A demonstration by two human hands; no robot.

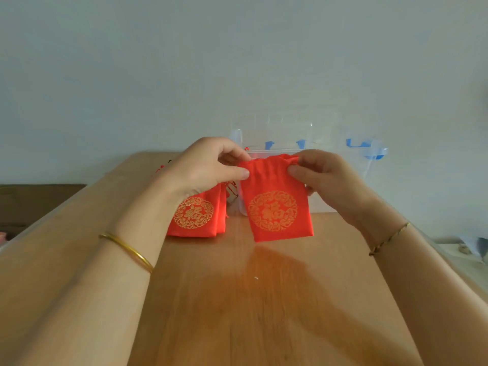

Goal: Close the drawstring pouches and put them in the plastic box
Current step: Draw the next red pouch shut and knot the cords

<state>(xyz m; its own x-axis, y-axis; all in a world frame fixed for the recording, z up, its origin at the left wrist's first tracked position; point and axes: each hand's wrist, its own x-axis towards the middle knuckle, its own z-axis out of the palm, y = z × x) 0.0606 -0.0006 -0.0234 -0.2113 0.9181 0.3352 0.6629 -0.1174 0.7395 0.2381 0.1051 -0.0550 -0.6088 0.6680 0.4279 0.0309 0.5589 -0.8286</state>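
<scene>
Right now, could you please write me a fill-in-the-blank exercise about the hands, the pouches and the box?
1. The left hand and right hand pinch the top of a pouch coloured ____.
2. The other pouches lie piled on the wooden ____.
3. The plastic box stands ____ the held pouch.
Missing words: red; table; behind.

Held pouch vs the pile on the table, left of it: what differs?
The held pouch hangs upright, pinched at its top corners by the left hand and right hand; the pile of pouches lies flat on the table, ungripped. The held pouch shows a gathered mouth; the pile's tops are hidden behind the left hand. Both are red with a round gold emblem.
</scene>
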